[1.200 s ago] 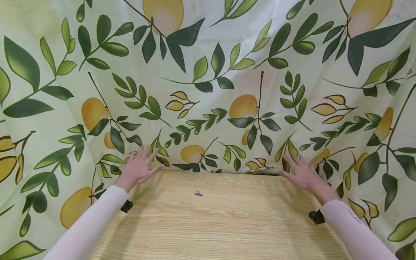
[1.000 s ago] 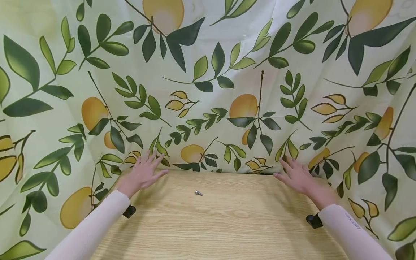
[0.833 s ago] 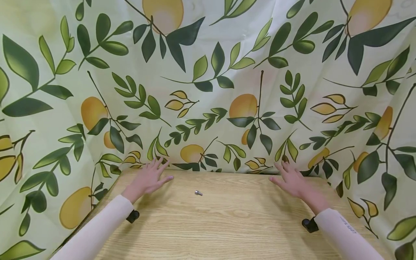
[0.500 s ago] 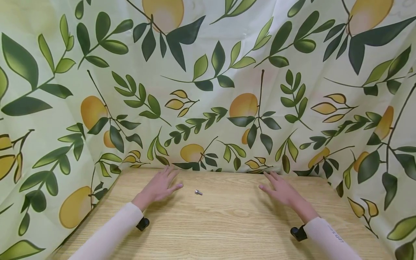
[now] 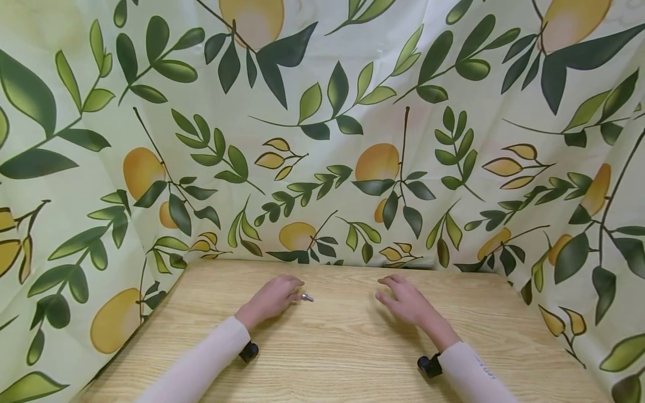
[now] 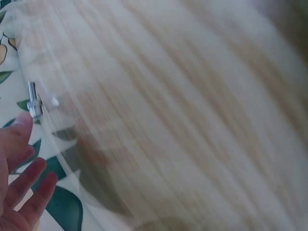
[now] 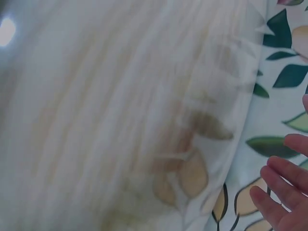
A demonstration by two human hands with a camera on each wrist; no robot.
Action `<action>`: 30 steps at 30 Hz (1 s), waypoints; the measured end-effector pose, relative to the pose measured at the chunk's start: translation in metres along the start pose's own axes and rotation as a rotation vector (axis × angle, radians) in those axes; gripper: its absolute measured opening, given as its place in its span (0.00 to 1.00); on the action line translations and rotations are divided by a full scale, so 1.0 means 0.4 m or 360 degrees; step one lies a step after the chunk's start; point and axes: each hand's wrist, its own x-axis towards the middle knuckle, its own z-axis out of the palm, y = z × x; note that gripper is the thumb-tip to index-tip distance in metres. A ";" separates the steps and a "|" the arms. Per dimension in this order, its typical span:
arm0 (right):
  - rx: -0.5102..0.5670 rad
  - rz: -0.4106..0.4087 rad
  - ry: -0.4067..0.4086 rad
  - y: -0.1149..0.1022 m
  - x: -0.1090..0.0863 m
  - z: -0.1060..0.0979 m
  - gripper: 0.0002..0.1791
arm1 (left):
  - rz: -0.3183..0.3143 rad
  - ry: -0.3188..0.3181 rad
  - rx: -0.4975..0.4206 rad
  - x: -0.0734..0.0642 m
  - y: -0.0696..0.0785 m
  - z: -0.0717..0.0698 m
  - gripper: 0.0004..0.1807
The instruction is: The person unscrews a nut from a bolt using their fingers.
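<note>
A small silver bolt [image 5: 307, 297] lies on the wood-grain table [image 5: 342, 347], left of its middle. Right at its head is my left hand [image 5: 272, 299], fingers slightly bent; whether they touch the metal I cannot tell. The left wrist view has the bolt [image 6: 33, 100] just beyond a fingertip of my left hand [image 6: 21, 178], and nothing sits between the fingers. Across from it, my right hand [image 5: 410, 302] hovers over the table with relaxed fingers, holding nothing. In the right wrist view, the fingers of my right hand [image 7: 284, 187] are spread apart.
A cloth [image 5: 312, 184] printed with fruit and leaves rises behind the table and along both sides. Black wrist devices sit under both cuffs, the left device [image 5: 249, 351] and the right device [image 5: 430, 365]. The tabletop reflects the cloth in both wrist views.
Both hands have come inward from the far corners and lowered toward the table's middle. My left hand has reached the bolt, its fingers now more bent. The bolt has stayed in place.
</note>
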 end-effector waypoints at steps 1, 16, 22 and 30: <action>0.0014 -0.0011 0.0005 -0.006 0.003 0.007 0.27 | 0.0024 0.0012 -0.0004 0.004 0.006 0.003 0.16; 0.0086 -0.0028 0.0006 -0.064 0.010 0.049 0.22 | 0.0135 -0.0038 0.0042 0.032 0.044 0.028 0.08; 0.0133 -0.0024 0.0011 -0.083 0.011 0.057 0.21 | 0.0060 0.0025 -0.0066 0.031 0.057 0.043 0.07; 0.0233 -0.0015 0.0043 -0.116 0.006 0.065 0.21 | -0.0088 0.0104 -0.0473 0.037 0.107 0.051 0.08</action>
